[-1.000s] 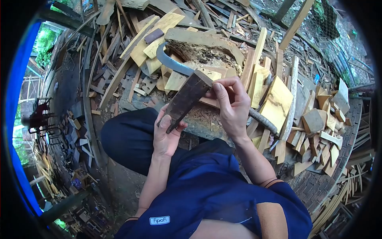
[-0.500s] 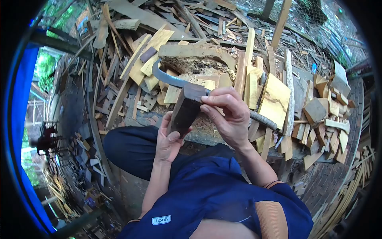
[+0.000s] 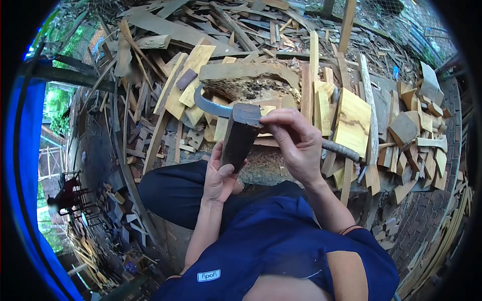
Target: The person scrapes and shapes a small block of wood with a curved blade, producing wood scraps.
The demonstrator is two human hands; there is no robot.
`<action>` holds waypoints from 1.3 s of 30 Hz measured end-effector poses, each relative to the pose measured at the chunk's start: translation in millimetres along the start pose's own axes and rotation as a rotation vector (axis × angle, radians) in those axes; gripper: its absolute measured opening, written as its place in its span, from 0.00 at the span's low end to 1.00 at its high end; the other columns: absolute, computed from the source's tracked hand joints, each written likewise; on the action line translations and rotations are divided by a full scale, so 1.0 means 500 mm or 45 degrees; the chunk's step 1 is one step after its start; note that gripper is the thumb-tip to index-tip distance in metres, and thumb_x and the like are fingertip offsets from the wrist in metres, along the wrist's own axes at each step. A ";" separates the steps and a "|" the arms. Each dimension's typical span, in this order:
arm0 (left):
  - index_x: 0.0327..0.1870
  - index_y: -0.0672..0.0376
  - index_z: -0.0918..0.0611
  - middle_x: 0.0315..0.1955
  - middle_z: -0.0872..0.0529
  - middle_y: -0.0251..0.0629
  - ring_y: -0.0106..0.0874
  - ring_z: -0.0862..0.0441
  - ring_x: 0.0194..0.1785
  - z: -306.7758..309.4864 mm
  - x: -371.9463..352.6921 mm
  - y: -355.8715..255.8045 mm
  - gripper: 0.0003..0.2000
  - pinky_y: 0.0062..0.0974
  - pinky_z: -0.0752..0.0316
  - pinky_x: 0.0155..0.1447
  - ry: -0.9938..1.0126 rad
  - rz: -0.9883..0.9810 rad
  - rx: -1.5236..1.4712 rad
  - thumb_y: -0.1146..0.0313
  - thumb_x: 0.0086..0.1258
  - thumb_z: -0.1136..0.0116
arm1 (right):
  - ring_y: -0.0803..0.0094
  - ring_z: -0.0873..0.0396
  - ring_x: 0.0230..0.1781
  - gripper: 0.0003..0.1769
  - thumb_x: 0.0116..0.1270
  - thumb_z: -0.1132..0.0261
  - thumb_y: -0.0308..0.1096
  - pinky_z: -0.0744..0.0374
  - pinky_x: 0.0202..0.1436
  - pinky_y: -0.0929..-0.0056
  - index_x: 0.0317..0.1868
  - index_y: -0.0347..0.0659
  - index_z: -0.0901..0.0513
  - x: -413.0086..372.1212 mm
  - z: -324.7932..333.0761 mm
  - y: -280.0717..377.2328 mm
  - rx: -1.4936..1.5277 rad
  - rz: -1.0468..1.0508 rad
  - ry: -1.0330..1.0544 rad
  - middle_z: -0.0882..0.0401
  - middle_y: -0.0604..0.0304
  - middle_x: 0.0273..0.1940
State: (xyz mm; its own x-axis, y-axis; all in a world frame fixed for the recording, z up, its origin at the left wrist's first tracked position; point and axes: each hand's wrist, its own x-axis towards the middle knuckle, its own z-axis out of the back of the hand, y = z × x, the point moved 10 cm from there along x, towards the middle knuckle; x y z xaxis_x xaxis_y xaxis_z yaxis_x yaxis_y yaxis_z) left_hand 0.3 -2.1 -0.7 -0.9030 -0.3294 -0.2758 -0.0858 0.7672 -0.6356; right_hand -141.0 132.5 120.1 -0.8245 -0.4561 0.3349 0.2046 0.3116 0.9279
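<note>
A dark wooden block [image 3: 240, 138] stands tilted in front of my body. My left hand [image 3: 221, 175] is wrapped round its lower end, with the thumb across the near face. At the block's upper right edge, my right hand [image 3: 296, 143] pinches with thumb and index finger, touching the corner; whether something small is between the fingertips cannot be made out. Behind the block lies a curved metal blade [image 3: 213, 108], hooked at its left end. A wrapped, rod-like handle [image 3: 341, 150] shows to the right of my right hand, its middle part hidden behind the hand.
A hollowed log [image 3: 251, 72] lies beyond the blade. Yellowish boards [image 3: 351, 123] stand to the right, near a heap of cut wood pieces [image 3: 403, 129]. A small purple-brown block [image 3: 186, 79] rests on planks at the left. A blue tarp [image 3: 25, 165] hangs at the far left.
My view has shifted slightly. The block stands a little more upright in my left hand, and my right hand has moved slightly right, its fingers still at the block's upper corner.
</note>
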 end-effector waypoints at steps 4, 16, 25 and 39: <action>0.70 0.54 0.32 0.60 0.20 0.40 0.37 0.17 0.59 0.011 0.010 -0.020 0.37 0.36 0.18 0.63 -0.009 -0.027 -0.080 0.75 0.59 0.26 | 0.72 0.19 0.50 0.21 0.70 0.36 0.21 0.18 0.59 0.72 0.63 0.35 0.23 0.010 -0.023 -0.034 0.275 -0.216 0.002 0.21 0.56 0.54; 0.69 0.58 0.32 0.57 0.21 0.37 0.29 0.22 0.62 -0.023 0.025 -0.113 0.37 0.28 0.26 0.66 0.013 -0.178 0.008 0.77 0.58 0.25 | 0.69 0.29 0.61 0.34 0.65 0.29 0.28 0.25 0.66 0.69 0.70 0.36 0.29 0.032 -0.035 -0.087 -0.016 -0.409 0.196 0.31 0.57 0.63; 0.68 0.61 0.31 0.57 0.21 0.38 0.30 0.22 0.61 -0.020 0.021 -0.174 0.32 0.31 0.27 0.68 -0.096 -0.368 0.069 0.77 0.62 0.29 | 0.70 0.27 0.62 0.39 0.64 0.29 0.33 0.29 0.70 0.65 0.73 0.34 0.34 0.011 -0.046 -0.113 0.247 -0.540 0.188 0.28 0.54 0.63; 0.69 0.55 0.33 0.64 0.25 0.44 0.34 0.26 0.69 -0.048 0.023 -0.177 0.40 0.34 0.27 0.71 -0.046 -0.409 0.227 0.87 0.53 0.27 | 0.74 0.28 0.61 0.34 0.65 0.31 0.27 0.27 0.61 0.74 0.69 0.38 0.35 -0.009 -0.037 -0.148 0.325 -0.605 0.260 0.31 0.60 0.61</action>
State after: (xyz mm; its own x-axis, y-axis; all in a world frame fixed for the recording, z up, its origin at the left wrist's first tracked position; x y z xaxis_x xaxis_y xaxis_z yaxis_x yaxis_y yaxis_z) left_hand -12.4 -60.8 69.7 -0.8261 -0.5597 -0.0652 -0.2849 0.5147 -0.8087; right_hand -142.7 95.9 52.7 -0.6709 -0.7391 -0.0605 -0.3181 0.2131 0.9238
